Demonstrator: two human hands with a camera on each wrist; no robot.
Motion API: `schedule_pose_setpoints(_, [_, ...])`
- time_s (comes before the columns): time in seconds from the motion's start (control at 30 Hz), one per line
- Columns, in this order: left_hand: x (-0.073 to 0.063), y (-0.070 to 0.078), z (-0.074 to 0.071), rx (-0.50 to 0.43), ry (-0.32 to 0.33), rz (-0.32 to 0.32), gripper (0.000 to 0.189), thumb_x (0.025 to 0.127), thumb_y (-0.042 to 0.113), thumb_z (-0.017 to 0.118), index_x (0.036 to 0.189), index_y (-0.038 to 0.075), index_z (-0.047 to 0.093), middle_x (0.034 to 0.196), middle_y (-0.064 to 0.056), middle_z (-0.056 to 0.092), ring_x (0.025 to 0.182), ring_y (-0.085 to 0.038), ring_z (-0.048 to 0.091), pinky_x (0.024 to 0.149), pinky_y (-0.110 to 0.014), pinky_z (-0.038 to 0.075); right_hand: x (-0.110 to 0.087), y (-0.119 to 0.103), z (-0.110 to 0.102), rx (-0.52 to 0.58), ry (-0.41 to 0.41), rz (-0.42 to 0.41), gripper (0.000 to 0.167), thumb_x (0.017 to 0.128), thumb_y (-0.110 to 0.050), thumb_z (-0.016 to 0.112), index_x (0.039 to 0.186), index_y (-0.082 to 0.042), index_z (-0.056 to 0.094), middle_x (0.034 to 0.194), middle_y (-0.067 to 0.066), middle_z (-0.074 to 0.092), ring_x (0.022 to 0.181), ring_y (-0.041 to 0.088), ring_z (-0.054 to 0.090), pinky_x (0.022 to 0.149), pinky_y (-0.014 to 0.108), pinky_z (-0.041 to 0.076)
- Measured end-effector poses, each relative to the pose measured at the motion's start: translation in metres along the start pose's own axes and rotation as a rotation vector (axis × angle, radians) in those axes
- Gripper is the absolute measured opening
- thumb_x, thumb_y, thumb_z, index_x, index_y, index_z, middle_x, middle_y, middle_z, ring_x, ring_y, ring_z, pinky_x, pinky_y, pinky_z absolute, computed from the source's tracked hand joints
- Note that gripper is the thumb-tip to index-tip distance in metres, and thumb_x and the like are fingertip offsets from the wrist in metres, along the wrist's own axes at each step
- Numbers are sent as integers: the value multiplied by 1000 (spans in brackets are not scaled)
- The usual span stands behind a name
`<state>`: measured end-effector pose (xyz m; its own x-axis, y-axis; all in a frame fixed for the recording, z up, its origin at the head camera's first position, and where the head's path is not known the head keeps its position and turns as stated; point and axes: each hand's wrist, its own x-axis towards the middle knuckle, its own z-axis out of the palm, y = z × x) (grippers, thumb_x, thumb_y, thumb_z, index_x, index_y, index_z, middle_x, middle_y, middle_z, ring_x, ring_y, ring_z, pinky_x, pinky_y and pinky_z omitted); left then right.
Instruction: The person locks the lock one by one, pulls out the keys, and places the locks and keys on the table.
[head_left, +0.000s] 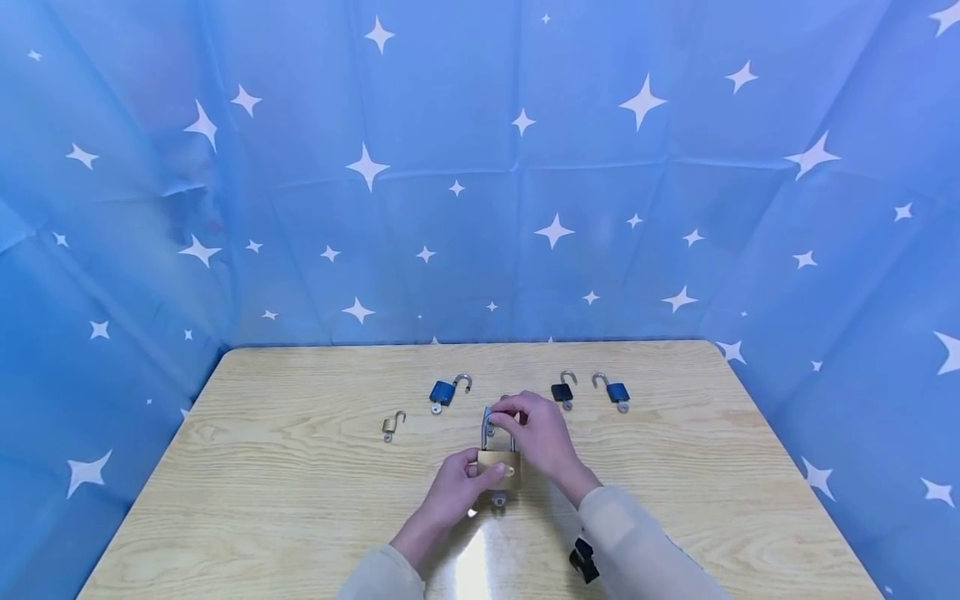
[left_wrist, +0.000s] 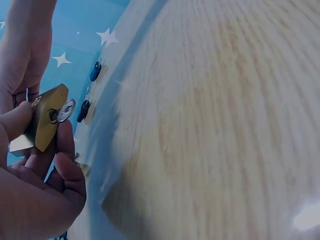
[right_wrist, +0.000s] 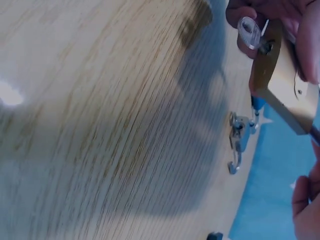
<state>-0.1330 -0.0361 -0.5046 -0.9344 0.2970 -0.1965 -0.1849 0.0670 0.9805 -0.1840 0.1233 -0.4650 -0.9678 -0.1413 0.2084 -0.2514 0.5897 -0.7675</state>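
Note:
My left hand point(head_left: 457, 483) grips a large brass padlock point(head_left: 487, 458) by its body, thumb on the front face, holding it upright above the table. A silver key point(left_wrist: 66, 110) sticks out of its underside. The legs of its steel shackle point(head_left: 485, 433) rise toward my right hand point(head_left: 536, 429). Thumb and fingers of that hand pinch what looks like a small blue-grey padlock point(head_left: 487, 412) at the shackle. Most of the small piece is hidden behind the fingers, so I cannot tell whether it is hooked through the shackle.
Open padlocks with keys in them lie along the far part of the wooden table point(head_left: 300, 483): a small brass one point(head_left: 388, 426), a blue one point(head_left: 442, 392), a black one point(head_left: 562, 392) and another blue one point(head_left: 617, 392). A blue star-patterned curtain point(head_left: 480, 208) hangs behind and beside the table.

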Motion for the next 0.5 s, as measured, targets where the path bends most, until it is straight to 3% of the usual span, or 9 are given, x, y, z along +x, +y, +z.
schedule_pose_setpoints(0.13, [-1,-2,1,15,-12,26,35,94,24,63,114,-5,62,88,-17,73,65,-9,54,56,-20,41,-1,-3,1,-63,9,-50,10,88,-24,72,95,-20,77,78,-12,64,65,5,51,59,21,43])
schedule_pose_setpoints(0.33, [-3,-2,1,65,-1,35,34,95,26,62,109,-4,63,68,-1,58,54,-7,40,48,-18,32,-4,-7,3,-129,48,-57,10,87,-26,73,94,-21,77,72,-13,60,61,4,49,56,21,41])
schedule_pose_setpoints(0.5, [-4,-2,3,68,17,40,33,95,26,62,108,-5,62,72,-6,65,59,-9,47,50,-19,35,-4,-5,5,-111,53,-44,8,86,-26,73,92,-22,77,74,-13,62,62,4,50,57,21,42])
